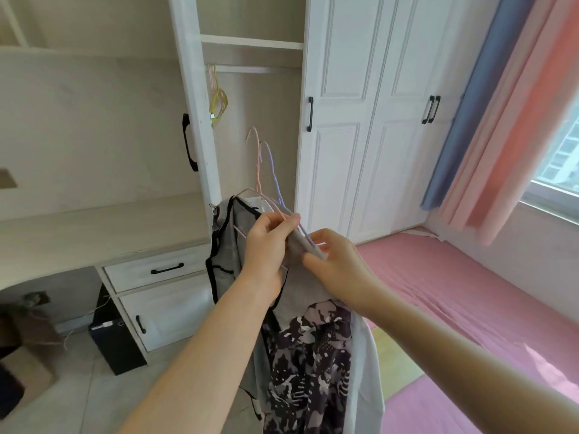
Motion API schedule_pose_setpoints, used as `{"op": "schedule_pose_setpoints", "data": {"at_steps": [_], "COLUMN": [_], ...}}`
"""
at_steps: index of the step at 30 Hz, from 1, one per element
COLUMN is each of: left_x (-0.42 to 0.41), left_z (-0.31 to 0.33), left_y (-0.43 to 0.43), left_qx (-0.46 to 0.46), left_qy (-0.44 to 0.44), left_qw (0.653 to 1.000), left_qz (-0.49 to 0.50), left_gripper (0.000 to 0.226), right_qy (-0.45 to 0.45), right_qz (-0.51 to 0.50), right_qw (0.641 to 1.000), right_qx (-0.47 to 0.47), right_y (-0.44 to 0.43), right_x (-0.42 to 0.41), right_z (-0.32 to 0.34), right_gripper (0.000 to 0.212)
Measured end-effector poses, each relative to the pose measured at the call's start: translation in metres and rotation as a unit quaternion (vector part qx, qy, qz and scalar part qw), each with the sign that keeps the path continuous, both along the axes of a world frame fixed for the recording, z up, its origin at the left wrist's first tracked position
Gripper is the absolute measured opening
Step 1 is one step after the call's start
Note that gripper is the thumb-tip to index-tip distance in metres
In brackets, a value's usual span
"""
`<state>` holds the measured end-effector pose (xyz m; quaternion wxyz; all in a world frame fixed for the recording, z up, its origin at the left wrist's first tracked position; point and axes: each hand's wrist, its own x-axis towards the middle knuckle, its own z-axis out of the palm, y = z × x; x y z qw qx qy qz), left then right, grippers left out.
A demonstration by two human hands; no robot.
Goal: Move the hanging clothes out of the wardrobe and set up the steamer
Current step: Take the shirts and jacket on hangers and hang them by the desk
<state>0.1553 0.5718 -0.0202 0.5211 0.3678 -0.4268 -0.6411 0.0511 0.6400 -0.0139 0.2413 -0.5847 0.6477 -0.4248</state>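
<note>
— Two hangers from where I stand, a pink hanger (259, 170) and a purple hanger (273, 170); their hooks stick up free, below the rail (250, 69) and touching nothing.
— And the hands?
— Both are on the bundle; the left hand (269, 242) has its fingers curled round the hangers' shoulders and a fold of grey cloth; the right hand (335, 264) sits just beside it, thumb and fingers pinching the low end of the purple hanger's arm.
— So where are the clothes?
— Out of the wardrobe (275, 104), in front of its open compartment, hanging down from the two hands; a grey garment (224, 233) with black edging falls on the left-hand side; a dark patterned garment (310, 355) drops below the right wrist; a white garment (366, 355) hangs beside that, toward the pink bed (470, 292).
— Anything on the rail?
— A few yellow hangers (218, 100), hanging at its left end, close to the open wardrobe door (194, 98).
— Any writing you can make out?
— Only a pale tag on the black box (116, 346) on the floor by the desk drawers (131, 274); too blurred for me to read; the print on the patterned garment is blotches and dots.
</note>
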Motion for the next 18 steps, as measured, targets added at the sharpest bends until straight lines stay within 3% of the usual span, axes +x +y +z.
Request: {"op": "schedule_pose_setpoints", "data": {"at_steps": [9, 11, 18], "left_x": [0.034, 0.048, 0.102], "left_z": [0.017, 0.027, 0.030], "left_y": [0.028, 0.025, 0.022], "left_qx": [0.003, 0.015, 0.034], "left_qy": [-0.070, -0.058, -0.035], "left_qw": [0.994, 0.994, 0.995], "left_qz": [0.078, 0.087, 0.088], "left_gripper": [0.014, 0.024, 0.010], "right_qy": [0.010, 0.016, 0.027], "right_qz": [0.086, 0.108, 0.182], "right_qw": [0.996, 0.994, 0.983], "right_qx": [-0.018, -0.015, -0.010], "right_y": [0.020, 0.020, 0.017], "right_x": [0.006, 0.008, 0.026], "right_z": [0.001, -0.001, -0.006], "right_gripper": [0.020, 0.020, 0.025]}}
